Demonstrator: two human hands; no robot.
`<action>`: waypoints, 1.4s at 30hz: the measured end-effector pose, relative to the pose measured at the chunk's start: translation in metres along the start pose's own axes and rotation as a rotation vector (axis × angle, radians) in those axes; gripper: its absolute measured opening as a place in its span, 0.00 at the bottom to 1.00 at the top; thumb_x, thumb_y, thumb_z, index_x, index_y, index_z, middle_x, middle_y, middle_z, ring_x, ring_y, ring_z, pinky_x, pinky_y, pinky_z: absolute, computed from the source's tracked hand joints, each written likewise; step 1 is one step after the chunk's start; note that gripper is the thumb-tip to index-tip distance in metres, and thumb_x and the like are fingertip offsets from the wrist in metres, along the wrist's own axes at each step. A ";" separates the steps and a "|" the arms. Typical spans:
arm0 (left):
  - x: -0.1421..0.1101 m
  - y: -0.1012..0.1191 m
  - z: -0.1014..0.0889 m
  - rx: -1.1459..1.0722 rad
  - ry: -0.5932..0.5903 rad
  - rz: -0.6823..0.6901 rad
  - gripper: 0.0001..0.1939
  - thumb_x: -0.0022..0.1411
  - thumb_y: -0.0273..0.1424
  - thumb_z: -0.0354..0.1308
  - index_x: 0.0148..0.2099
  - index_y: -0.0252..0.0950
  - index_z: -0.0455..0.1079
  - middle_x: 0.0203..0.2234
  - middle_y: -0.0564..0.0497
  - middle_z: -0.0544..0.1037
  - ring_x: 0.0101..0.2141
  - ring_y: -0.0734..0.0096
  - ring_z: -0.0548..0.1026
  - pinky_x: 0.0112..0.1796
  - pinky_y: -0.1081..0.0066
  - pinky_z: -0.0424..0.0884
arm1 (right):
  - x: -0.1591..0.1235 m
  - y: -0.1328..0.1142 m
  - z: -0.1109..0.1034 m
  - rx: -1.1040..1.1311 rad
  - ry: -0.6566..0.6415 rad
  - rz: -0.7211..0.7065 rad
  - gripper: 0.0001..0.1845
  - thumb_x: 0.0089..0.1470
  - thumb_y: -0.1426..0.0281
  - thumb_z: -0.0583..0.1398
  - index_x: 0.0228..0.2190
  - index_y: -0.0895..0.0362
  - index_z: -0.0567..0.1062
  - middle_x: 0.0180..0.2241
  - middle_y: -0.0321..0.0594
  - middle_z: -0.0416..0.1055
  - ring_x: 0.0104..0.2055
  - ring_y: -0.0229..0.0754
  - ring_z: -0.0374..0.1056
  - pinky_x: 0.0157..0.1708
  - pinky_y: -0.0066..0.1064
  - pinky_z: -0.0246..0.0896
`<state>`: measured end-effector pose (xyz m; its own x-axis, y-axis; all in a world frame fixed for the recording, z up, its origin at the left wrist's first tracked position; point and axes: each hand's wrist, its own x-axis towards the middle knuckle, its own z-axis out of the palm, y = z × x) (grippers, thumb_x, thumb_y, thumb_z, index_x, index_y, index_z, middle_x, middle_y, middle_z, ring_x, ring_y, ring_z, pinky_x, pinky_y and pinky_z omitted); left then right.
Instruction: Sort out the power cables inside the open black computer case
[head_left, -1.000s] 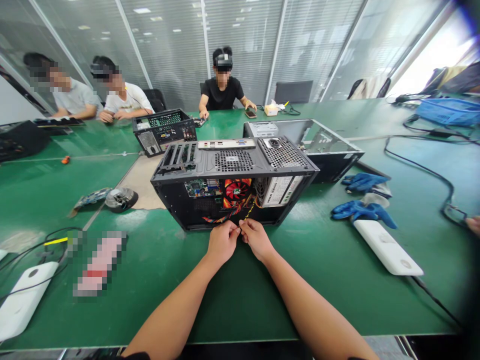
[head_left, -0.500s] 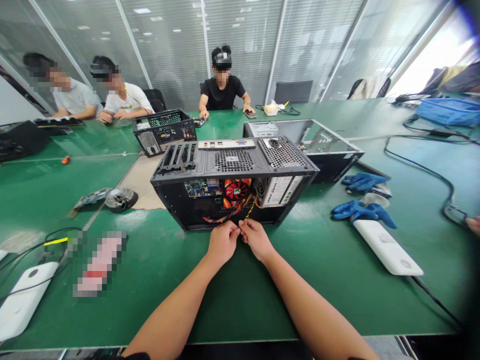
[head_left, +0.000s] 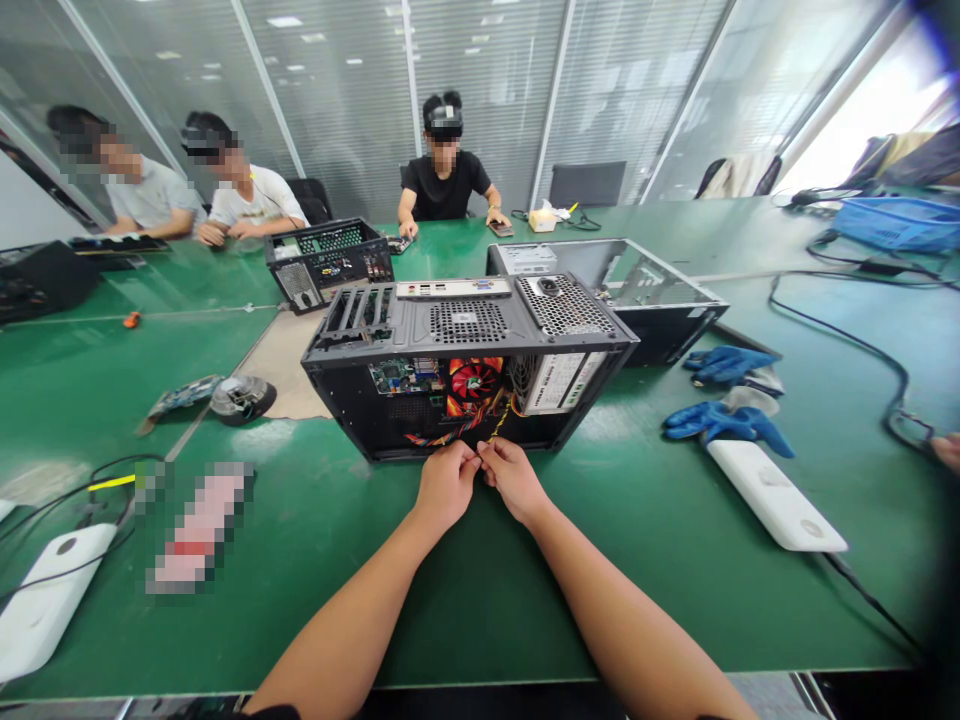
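In front of me an open black computer case [head_left: 465, 345] lies with its rear panel upward and its open side facing me. Inside show a red-and-black fan [head_left: 474, 379], a circuit board [head_left: 405, 376] and a power supply [head_left: 564, 383]. Multicoloured wires [head_left: 442, 437] run along the lower part. A yellow-and-black twisted cable [head_left: 501, 418] comes down to my fingers. My left hand [head_left: 448, 485] and my right hand [head_left: 514, 480] meet fingertip to fingertip at the case's near edge, both pinched closed. The small end between the fingertips is mostly hidden.
Behind stand another open case [head_left: 330, 262] and a case shell [head_left: 660, 325]. Blue gloves [head_left: 724, 425] and a white power bank-like block [head_left: 776, 495] lie right. A cooler-like round part [head_left: 241, 398] sits left. Several people [head_left: 446, 180] sit across the table.
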<state>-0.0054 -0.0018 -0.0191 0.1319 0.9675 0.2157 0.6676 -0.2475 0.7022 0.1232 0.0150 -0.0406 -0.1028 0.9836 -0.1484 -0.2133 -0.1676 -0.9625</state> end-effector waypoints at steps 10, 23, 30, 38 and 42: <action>0.000 -0.001 0.001 -0.012 0.002 0.011 0.05 0.61 0.25 0.55 0.31 0.36 0.67 0.24 0.54 0.75 0.27 0.74 0.71 0.32 0.74 0.63 | 0.000 -0.001 0.001 0.026 -0.001 -0.001 0.22 0.46 0.54 0.64 0.19 0.55 0.62 0.15 0.27 0.56 0.15 0.31 0.50 0.16 0.26 0.42; 0.001 -0.003 0.002 0.005 -0.005 0.008 0.05 0.62 0.24 0.55 0.32 0.37 0.67 0.26 0.53 0.75 0.29 0.72 0.73 0.33 0.73 0.64 | -0.001 -0.001 0.001 0.008 -0.005 -0.004 0.22 0.46 0.54 0.64 0.19 0.55 0.62 0.14 0.27 0.55 0.16 0.31 0.50 0.16 0.26 0.43; 0.000 -0.002 0.002 -0.011 -0.013 -0.001 0.06 0.63 0.26 0.53 0.33 0.36 0.67 0.25 0.53 0.75 0.27 0.73 0.72 0.31 0.74 0.63 | -0.001 -0.001 0.001 0.004 -0.005 0.005 0.22 0.48 0.53 0.63 0.19 0.55 0.62 0.14 0.27 0.56 0.15 0.31 0.50 0.16 0.26 0.42; 0.001 -0.002 0.002 0.074 -0.024 -0.001 0.08 0.65 0.26 0.50 0.34 0.37 0.68 0.27 0.52 0.75 0.29 0.71 0.72 0.33 0.72 0.64 | 0.000 0.000 0.000 -0.002 0.003 0.001 0.22 0.47 0.53 0.63 0.19 0.55 0.62 0.14 0.28 0.57 0.15 0.31 0.50 0.16 0.27 0.44; 0.000 -0.003 0.003 0.050 -0.006 0.013 0.06 0.64 0.25 0.52 0.33 0.37 0.67 0.26 0.52 0.74 0.29 0.72 0.72 0.32 0.73 0.63 | 0.000 0.000 0.000 -0.007 -0.002 0.002 0.21 0.48 0.54 0.63 0.19 0.55 0.63 0.14 0.27 0.56 0.15 0.31 0.50 0.16 0.27 0.43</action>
<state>-0.0052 -0.0009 -0.0227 0.1447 0.9646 0.2203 0.7014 -0.2571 0.6648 0.1231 0.0148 -0.0409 -0.1049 0.9831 -0.1501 -0.2065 -0.1692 -0.9637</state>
